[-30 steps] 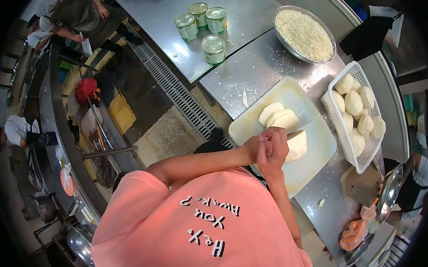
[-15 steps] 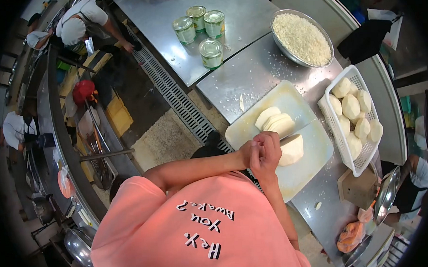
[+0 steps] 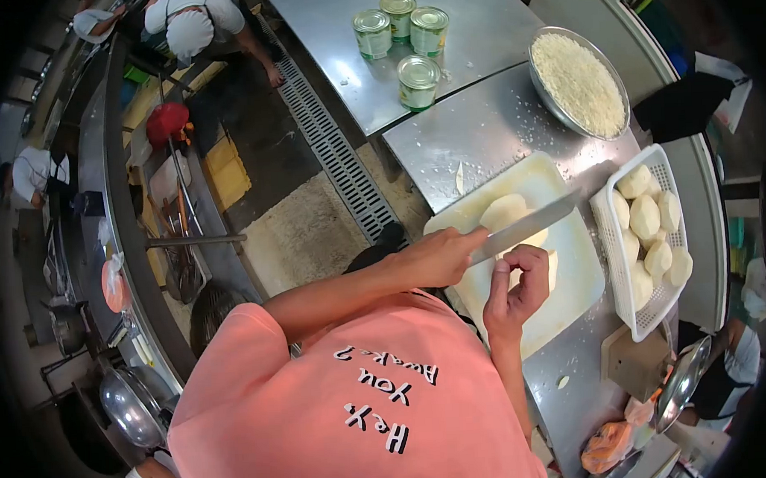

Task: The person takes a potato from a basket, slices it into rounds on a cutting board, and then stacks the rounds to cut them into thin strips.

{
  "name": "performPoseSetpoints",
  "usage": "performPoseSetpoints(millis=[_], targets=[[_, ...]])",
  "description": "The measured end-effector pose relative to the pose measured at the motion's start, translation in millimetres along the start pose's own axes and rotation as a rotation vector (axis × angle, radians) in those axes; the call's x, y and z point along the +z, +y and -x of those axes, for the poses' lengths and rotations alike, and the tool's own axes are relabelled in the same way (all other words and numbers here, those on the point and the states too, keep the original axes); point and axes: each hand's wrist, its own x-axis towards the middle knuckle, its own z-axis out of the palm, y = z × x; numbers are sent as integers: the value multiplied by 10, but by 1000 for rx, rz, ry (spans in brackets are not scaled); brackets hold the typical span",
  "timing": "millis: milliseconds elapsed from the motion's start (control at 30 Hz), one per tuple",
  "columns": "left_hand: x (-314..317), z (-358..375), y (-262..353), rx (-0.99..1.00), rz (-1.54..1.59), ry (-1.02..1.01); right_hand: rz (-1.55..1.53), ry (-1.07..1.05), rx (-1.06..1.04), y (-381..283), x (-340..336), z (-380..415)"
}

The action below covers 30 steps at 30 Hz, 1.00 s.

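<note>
Left hand (image 3: pixel 443 255) is wrapped snugly around a knife (image 3: pixel 536 222), blade over the pale slices (image 3: pixel 505 209) on the cutting board (image 3: pixel 562 321). Right hand (image 3: pixel 518 286) is loosely curled by the chunk (image 3: pixel 553 268); can't tell if it's gripping it. Metal bowl (image 3: pixel 549 104) is heaped with chopped white bits (image 3: pixel 578 81), white basket (image 3: pixel 612 267) holds peeled vegetables (image 3: pixel 645 216), plus four cans (image 3: pixel 418 84), lids on.
</note>
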Motion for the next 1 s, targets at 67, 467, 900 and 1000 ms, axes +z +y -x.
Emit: performPoseSetpoints(millis=[67, 467, 900, 1000], targets=[[-106, 121, -29, -10, 15, 50, -22, -14, -8, 0, 24, -29], [-608, 941, -152, -211, 217, 464, -187, -87, -114, -97, 437, -241], [-600, 1290, -138, -301, 522, 665, -327, -188, -130, -290, 692, -413], [-589, 1297, -132, -271, 535, 666, -338, -187, -138, -283, 695, -414]])
